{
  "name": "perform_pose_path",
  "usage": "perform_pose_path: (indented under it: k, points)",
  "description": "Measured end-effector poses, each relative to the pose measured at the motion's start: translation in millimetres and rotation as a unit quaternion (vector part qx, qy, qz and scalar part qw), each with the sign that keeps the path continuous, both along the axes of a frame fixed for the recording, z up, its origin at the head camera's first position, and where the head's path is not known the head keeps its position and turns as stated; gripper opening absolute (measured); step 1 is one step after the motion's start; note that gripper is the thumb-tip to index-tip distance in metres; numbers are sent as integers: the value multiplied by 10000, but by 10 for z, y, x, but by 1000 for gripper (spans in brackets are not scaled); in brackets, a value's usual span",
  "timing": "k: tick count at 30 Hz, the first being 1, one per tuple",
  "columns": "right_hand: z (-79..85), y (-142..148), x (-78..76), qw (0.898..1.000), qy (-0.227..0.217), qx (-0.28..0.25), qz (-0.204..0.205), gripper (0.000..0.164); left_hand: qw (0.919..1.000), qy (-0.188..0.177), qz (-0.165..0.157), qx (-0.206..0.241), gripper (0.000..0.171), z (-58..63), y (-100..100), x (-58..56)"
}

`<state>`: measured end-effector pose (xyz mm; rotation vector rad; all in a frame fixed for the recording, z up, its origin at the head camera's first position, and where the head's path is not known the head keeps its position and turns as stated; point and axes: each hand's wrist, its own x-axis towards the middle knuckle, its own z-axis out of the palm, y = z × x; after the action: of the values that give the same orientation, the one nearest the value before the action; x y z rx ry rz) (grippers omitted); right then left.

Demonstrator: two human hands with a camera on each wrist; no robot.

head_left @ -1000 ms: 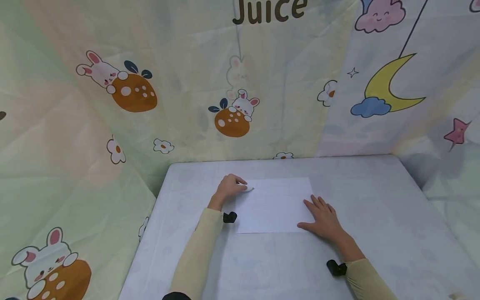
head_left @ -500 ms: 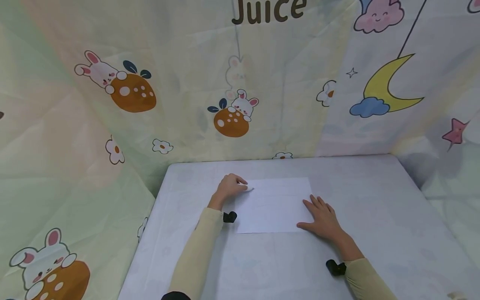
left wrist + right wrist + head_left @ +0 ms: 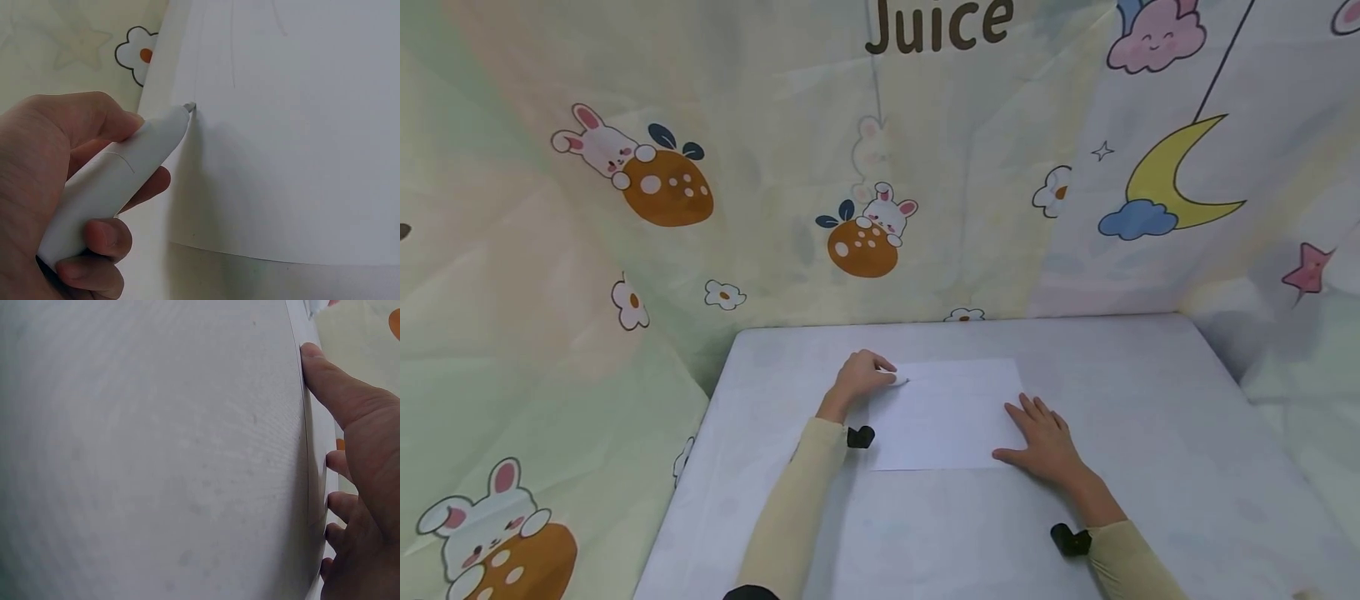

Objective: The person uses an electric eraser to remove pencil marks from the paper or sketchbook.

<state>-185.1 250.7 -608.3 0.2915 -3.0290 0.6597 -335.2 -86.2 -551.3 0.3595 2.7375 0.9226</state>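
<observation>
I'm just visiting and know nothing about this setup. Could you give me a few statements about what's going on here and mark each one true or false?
1. A white pen is held in the person's left hand. True.
2. The right hand rests at an edge of the paper. True.
3. Both hands hold a pen. False: only the left hand does; the right hand's fingers are spread.
4. The paper is covered in bold drawings. False: only a few faint lines show on it.
5. The pen's tip is over the paper. True.
6. There is no writing on the backdrop. False: the word "Juice" is printed there.
</observation>
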Motion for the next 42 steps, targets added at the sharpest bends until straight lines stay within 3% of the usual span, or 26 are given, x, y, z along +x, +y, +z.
perform_pose_path:
  k: [7,20,26,32,42]
  points:
    - [27,4,-1,10000,-13,-15,52,94,9998,24,183,-73,19,2,-18,16]
    - [43,-5,4,10000,-41,-76,-20,94,9998,-1,159,-122,18,-4,21,-17]
    - [34,-18,-3,9999,17,-108,-20,94,9999,-96,-14,-40,19,16,28,-34]
    - [11,-29,-4,10000,-9,-56,34,96,9996,-177,158,-167,18,29,-10,-22]
    - [-19,27,-16,10000,41,-75,21,96,9995,-243,40,-202,18,37,60,-62]
